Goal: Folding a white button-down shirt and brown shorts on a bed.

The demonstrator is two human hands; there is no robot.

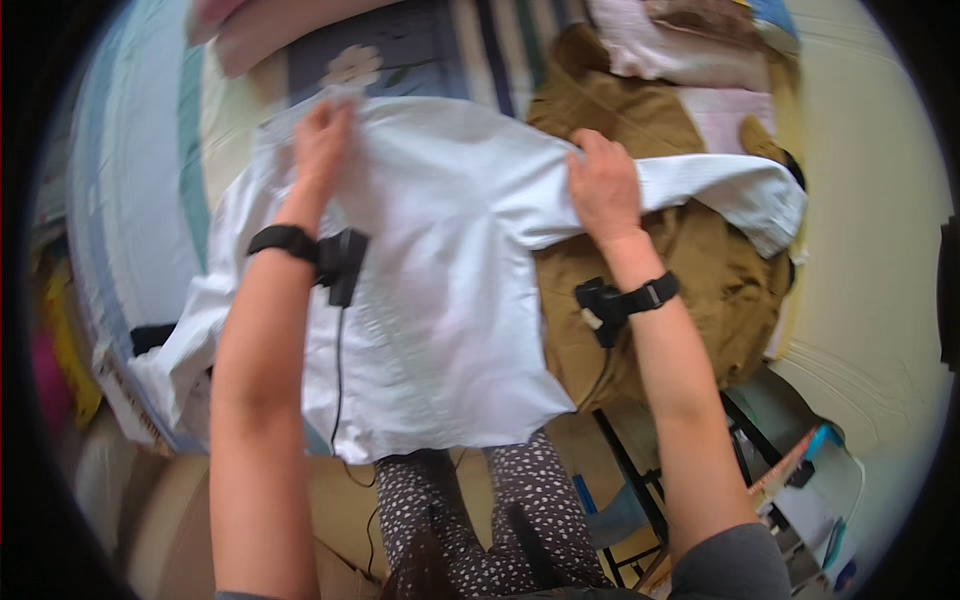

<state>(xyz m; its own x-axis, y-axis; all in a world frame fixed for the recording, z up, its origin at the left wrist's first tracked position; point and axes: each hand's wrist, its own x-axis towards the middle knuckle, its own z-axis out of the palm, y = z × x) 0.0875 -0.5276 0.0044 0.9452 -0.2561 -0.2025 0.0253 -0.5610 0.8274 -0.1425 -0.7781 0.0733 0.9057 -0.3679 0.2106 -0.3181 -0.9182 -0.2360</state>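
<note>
A white long-sleeved shirt (430, 290) is spread across the bed in front of me, its hem toward my legs. My left hand (322, 145) has its fingers closed on the fabric at the upper left of the shirt. At the top of the other sleeve, my right hand (604, 185) grips the cloth with its fingers curled over the edge. That sleeve stretches out to the right, over a brown garment (690, 285). The opposite sleeve hangs bunched toward the lower left. Fingertips of both hands are partly hidden.
A striped bedsheet (150, 220) with a flower pattern lies beneath. Pink bedding (290, 35) is at the far left, folded pink cloth (680, 50) at the far right. Black wrist straps carry small devices with cables (338, 380). A black-framed rack (635, 480) stands lower right.
</note>
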